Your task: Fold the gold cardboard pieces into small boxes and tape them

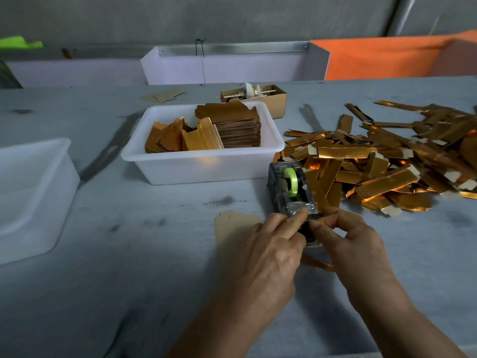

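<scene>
At nine o'clock an empty-looking white tub sits at the table edge. Toward eleven, a second white bin holds a tall stack of flat blanks with their brown backs outward, plus a few gold pieces leaning beside it. Behind it, at twelve, a small brown carton holds odds and ends I cannot identify.

At six, one flat cardboard piece lies brown side up under the left hand. That hand's fingers are curled, fingertips pinching the clear tape end at the front of the tape dispenser. The right hand, just beside it, also has curled fingers meeting the left at the same spot; whether it pinches the tape or something small between them, I cannot tell. The dispenser carries a green-cored tape roll.

From one to three o'clock sprawls a large heap of gold folded pieces, long and flattened.

By my reading, many pieces are already worked and heaped, yet the bin's stack remains large, so plenty is left; the current step looks like drawing off tape.

No brand, label or writing is legible anywhere.
</scene>
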